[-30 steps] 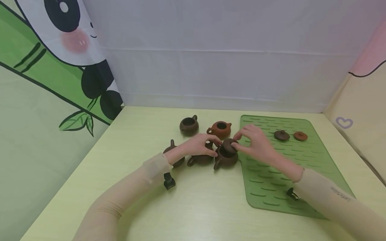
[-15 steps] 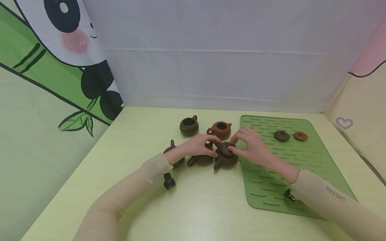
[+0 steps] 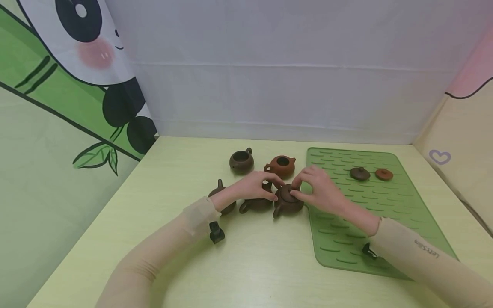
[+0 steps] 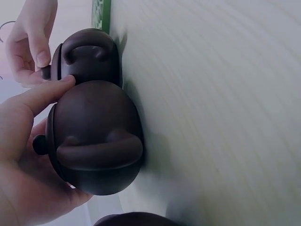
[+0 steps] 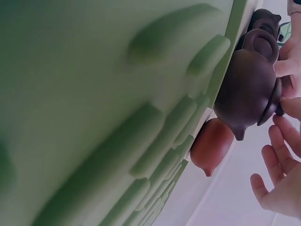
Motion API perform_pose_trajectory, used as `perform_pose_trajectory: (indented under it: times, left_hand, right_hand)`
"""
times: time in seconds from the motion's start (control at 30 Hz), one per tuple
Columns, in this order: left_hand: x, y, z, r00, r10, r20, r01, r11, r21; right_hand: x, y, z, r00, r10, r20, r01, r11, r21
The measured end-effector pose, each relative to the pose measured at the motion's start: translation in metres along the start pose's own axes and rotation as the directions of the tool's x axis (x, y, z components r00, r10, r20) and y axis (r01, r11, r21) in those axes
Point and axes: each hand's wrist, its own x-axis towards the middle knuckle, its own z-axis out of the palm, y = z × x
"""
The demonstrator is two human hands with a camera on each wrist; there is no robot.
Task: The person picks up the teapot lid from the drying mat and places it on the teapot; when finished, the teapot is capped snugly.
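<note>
In the head view my right hand (image 3: 323, 190) pinches the knob of a dark brown lid (image 3: 286, 194). This lid sits on the mouth of a dark brown teapot (image 3: 292, 207), flush or nearly so. My left hand (image 3: 256, 186) holds that same teapot from its left side, thumb and forefinger spread against the body. Under the left hand stands another dark teapot (image 4: 96, 127) with its lid on, its handle facing the left wrist camera. The right wrist view shows the lid's edge (image 5: 269, 106) close along the rim, fingertips at the knob.
A third dark teapot (image 3: 230, 207) is partly hidden by the left wrist. Behind stand two lidless teapots, one brown (image 3: 242, 164) and one reddish (image 3: 283, 169). On a green ridged mat (image 3: 346, 252) lie a brown lid (image 3: 360, 173) and a reddish lid (image 3: 384, 174).
The right hand has lowered the tilted lid onto the teapot's mouth, moving slightly left and down, and the lid now lies level. The left hand has stayed in place.
</note>
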Motion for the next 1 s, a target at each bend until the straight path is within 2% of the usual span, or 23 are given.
perform_pose_trajectory:
  times: [0.17, 0.53, 0.7, 0.83, 1.0]
  left_hand:
    - [0.0, -0.001, 0.001, 1.0, 0.006, -0.001, -0.006, 1.0, -0.011]
    - [0.0, -0.002, 0.0, 1.0, 0.005, -0.006, -0.005, 1.0, -0.021]
    - [-0.001, -0.002, -0.003, 1.0, 0.014, 0.019, -0.013, 1.0, -0.024]
    - [-0.005, -0.001, -0.011, 0.999, 0.036, 0.01, -0.036, 0.999, -0.029]
    - [-0.008, 0.003, -0.029, 0.997, 0.052, -0.059, -0.055, 0.997, -0.047]
  right_hand:
    - [0.0, -0.001, 0.0, 0.999, 0.024, 0.038, -0.024, 1.0, -0.008]
    - [0.001, -0.005, -0.002, 0.997, 0.048, 0.053, -0.047, 0.999, -0.008]
    - [0.002, -0.007, -0.002, 0.997, 0.049, 0.052, -0.049, 0.999, 0.003]
    - [0.003, -0.009, -0.003, 0.998, 0.048, 0.051, -0.049, 0.999, 0.014]
    - [0.004, -0.01, -0.005, 0.997, 0.061, 0.056, -0.062, 0.998, 0.02]
